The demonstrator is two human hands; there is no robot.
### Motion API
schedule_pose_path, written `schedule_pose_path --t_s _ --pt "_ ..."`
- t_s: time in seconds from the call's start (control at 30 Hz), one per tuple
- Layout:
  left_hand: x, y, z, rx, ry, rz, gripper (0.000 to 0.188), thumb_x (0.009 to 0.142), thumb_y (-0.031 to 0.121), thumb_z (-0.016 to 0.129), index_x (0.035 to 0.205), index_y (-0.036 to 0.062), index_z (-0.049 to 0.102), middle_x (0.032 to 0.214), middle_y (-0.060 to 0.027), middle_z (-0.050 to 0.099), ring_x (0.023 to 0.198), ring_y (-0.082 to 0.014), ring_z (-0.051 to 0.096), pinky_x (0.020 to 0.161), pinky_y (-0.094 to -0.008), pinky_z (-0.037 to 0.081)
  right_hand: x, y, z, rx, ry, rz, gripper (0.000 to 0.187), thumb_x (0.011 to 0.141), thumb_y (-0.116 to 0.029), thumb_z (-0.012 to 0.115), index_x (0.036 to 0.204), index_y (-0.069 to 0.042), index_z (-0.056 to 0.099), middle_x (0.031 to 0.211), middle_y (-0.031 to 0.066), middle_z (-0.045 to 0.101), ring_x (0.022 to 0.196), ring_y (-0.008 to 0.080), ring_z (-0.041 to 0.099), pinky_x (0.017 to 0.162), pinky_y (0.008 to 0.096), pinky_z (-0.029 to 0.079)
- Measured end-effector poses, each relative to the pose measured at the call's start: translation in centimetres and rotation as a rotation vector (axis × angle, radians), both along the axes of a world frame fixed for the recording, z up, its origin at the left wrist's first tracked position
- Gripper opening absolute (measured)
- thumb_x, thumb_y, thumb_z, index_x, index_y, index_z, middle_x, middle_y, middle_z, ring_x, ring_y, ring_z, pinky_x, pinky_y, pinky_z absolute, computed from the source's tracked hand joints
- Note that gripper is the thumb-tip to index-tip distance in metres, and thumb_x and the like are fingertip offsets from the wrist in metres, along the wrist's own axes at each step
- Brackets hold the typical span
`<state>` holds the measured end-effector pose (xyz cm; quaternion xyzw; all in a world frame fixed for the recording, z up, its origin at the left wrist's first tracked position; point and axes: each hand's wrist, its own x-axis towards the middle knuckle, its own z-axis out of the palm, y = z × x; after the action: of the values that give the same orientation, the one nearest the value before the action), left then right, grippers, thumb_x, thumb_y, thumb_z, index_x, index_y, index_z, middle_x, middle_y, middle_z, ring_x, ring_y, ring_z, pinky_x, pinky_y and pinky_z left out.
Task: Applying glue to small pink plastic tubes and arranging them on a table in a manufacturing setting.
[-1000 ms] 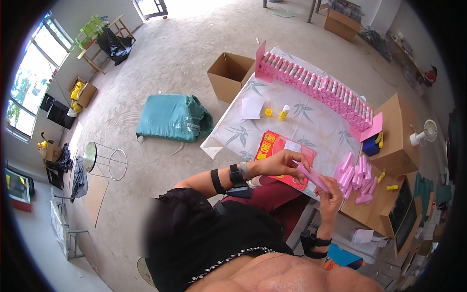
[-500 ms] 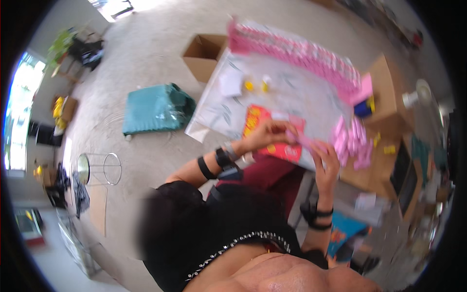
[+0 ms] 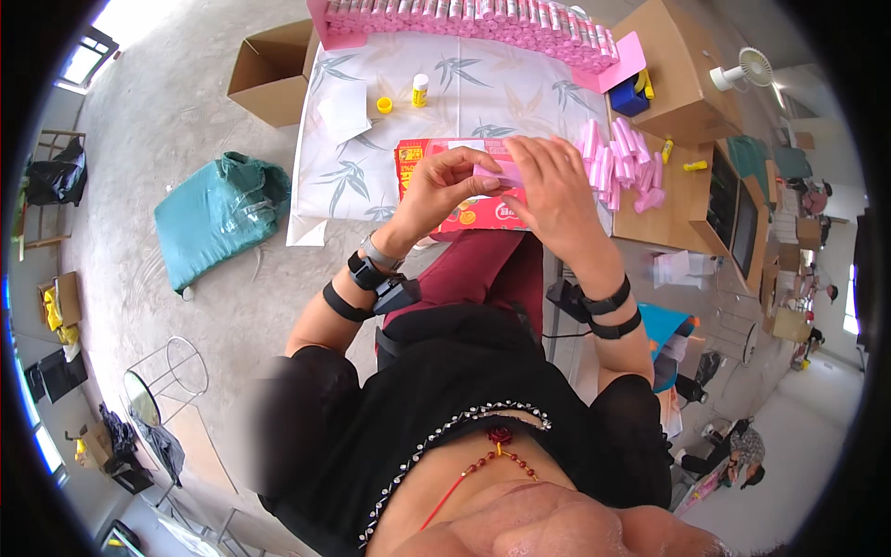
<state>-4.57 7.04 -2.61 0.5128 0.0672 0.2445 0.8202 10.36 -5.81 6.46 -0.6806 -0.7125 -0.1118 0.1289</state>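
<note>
Both of my hands meet over a red and yellow printed sheet (image 3: 483, 219) at the table's near edge. My left hand (image 3: 436, 190) is closed, pinching a small pink roll (image 3: 501, 173) between thumb and fingertips. From the other side my right hand (image 3: 566, 200) has its fairly straight fingers above the roll's right end and its thumb below; the exact contact is partly hidden. To the right lies a heap of loose pink rolls (image 3: 622, 167). Farther back stand a glue stick (image 3: 420, 91) and its yellow cap (image 3: 385, 105), beside some white paper (image 3: 344, 111).
Rows of labelled pink rolls (image 3: 483, 20) fill a pink holder along the table's far edge. An open carton (image 3: 275, 74) stands at the left, another box (image 3: 682, 65) at the right with a small fan (image 3: 747, 70). A green package (image 3: 223, 218) lies on the floor.
The view has shifted, so the table sits higher in it. My right hand has moved in close to the left, its fingers now reaching over the pink roll.
</note>
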Motion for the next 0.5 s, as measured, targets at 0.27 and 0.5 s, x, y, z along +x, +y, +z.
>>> schedule_pose_path --t_s 0.27,0.5 --pt "-0.8 1.9 -2.2 -0.006 0.019 0.033 0.011 0.095 0.004 0.069 0.105 0.0024 0.066 0.103 -0.0075 0.072 0.094 -0.0127 0.068 0.079 -0.0269 0.055 -1.4 2.5 -3.2 -0.198 -0.122 -0.089 0.034 0.085 -0.007 0.06 0.118 0.0 0.055 0.098 0.0114 0.065 0.09 0.0255 0.065 0.076 0.0389 0.052" --pt "-0.8 3.3 -2.3 0.042 0.011 -0.035 0.008 0.094 0.002 0.069 0.101 0.002 0.066 0.111 -0.0078 0.07 0.095 -0.0132 0.067 0.077 -0.0269 0.057 -2.3 2.4 -5.0 -0.341 0.019 -0.205 0.025 0.09 -0.007 0.056 0.113 -0.001 0.052 0.09 0.0161 0.062 0.082 0.0318 0.066 0.065 0.0449 0.053"
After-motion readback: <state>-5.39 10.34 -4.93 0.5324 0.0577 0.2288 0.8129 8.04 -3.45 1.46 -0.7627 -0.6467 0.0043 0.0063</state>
